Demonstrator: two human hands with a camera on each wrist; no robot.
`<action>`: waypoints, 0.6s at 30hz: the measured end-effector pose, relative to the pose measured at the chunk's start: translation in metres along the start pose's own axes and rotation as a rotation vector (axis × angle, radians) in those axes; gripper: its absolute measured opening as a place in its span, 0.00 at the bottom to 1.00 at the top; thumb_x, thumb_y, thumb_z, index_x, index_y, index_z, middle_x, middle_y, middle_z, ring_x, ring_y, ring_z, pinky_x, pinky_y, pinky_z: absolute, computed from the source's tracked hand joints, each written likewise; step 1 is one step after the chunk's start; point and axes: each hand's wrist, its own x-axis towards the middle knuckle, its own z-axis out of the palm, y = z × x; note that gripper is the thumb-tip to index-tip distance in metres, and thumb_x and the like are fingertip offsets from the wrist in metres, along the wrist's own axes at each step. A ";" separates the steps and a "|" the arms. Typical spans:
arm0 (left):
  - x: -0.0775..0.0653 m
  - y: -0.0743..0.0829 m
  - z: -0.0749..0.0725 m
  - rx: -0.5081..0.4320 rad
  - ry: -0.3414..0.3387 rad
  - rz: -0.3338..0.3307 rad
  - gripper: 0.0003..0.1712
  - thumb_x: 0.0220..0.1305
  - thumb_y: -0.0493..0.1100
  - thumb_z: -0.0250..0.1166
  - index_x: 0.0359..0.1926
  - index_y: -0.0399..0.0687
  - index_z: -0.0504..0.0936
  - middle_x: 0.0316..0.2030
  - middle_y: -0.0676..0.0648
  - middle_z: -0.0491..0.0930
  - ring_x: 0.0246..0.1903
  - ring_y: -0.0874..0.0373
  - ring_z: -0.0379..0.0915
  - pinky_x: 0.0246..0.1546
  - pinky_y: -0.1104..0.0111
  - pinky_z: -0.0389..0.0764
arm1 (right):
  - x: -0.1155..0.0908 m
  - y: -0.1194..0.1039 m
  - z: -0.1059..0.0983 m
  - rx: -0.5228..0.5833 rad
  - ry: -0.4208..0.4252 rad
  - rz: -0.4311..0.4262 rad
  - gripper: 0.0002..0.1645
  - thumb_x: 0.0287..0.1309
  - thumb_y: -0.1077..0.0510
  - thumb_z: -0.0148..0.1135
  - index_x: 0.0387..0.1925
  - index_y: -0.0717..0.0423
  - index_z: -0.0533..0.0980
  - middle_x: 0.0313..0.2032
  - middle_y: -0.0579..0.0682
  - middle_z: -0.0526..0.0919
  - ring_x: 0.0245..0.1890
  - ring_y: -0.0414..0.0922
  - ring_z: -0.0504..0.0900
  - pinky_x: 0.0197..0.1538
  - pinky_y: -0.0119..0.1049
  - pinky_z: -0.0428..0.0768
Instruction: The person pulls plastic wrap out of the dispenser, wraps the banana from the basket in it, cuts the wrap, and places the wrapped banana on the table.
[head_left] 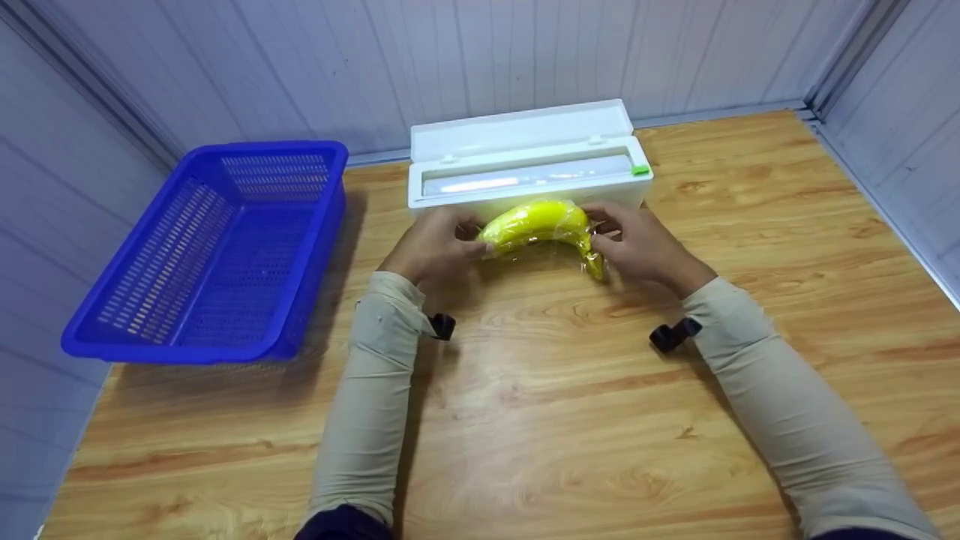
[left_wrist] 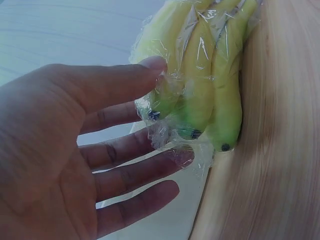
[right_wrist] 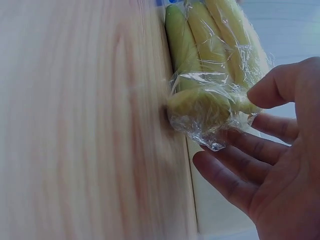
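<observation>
A bunch of yellow bananas (head_left: 536, 221) wrapped in clear plastic film is between my two hands, above the wooden table. In the head view my left hand (head_left: 439, 244) holds its left end. The left wrist view shows the thumb on the wrapped bananas (left_wrist: 200, 75) near their dark tips, with the other fingers spread beneath and behind. At the stem end, my right hand (head_left: 645, 244) pinches the wrapped bunch between thumb and forefinger. Crinkled film (right_wrist: 215, 137) bunches around that end in the right wrist view.
Just behind the bananas stands a white box (head_left: 525, 193) with its lid raised, a roll of film (head_left: 529, 174) inside and a green piece (head_left: 640, 170) at its right end. To the left sits a blue plastic basket (head_left: 315, 255). Panelled walls (head_left: 525, 60) border the table (head_left: 570, 435).
</observation>
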 end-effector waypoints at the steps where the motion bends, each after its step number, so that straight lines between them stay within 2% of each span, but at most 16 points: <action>1: 0.001 0.000 0.000 -0.001 -0.003 0.001 0.18 0.62 0.47 0.73 0.50 0.44 0.85 0.44 0.48 0.85 0.46 0.54 0.79 0.52 0.63 0.78 | 0.000 0.000 -0.001 -0.003 0.006 -0.001 0.28 0.67 0.63 0.54 0.67 0.60 0.70 0.57 0.59 0.80 0.54 0.56 0.80 0.58 0.49 0.79; 6: 0.000 -0.003 -0.001 -0.033 -0.011 0.007 0.22 0.63 0.49 0.72 0.54 0.43 0.83 0.50 0.46 0.82 0.49 0.52 0.78 0.53 0.62 0.78 | 0.001 0.002 -0.002 -0.007 0.050 -0.006 0.24 0.70 0.60 0.55 0.65 0.62 0.71 0.56 0.59 0.80 0.54 0.55 0.79 0.58 0.50 0.78; 12: -0.005 -0.014 0.003 -0.103 -0.007 0.019 0.22 0.66 0.54 0.68 0.53 0.46 0.84 0.48 0.49 0.83 0.49 0.54 0.78 0.54 0.62 0.77 | 0.002 0.004 -0.001 -0.009 0.083 -0.010 0.22 0.71 0.58 0.57 0.62 0.63 0.73 0.53 0.59 0.82 0.53 0.55 0.80 0.57 0.50 0.79; 15: -0.009 -0.020 0.004 -0.110 0.027 0.033 0.19 0.71 0.56 0.62 0.50 0.48 0.85 0.45 0.50 0.84 0.47 0.56 0.78 0.52 0.62 0.77 | 0.000 0.005 -0.002 -0.019 0.091 -0.015 0.22 0.71 0.59 0.57 0.61 0.64 0.74 0.52 0.60 0.82 0.52 0.55 0.81 0.56 0.51 0.79; 18: -0.013 -0.024 0.004 -0.102 0.070 0.056 0.18 0.77 0.52 0.55 0.47 0.45 0.84 0.43 0.47 0.83 0.45 0.56 0.77 0.51 0.60 0.77 | -0.003 0.008 -0.003 -0.036 0.085 -0.004 0.21 0.71 0.59 0.57 0.61 0.64 0.74 0.53 0.60 0.82 0.53 0.56 0.80 0.56 0.53 0.79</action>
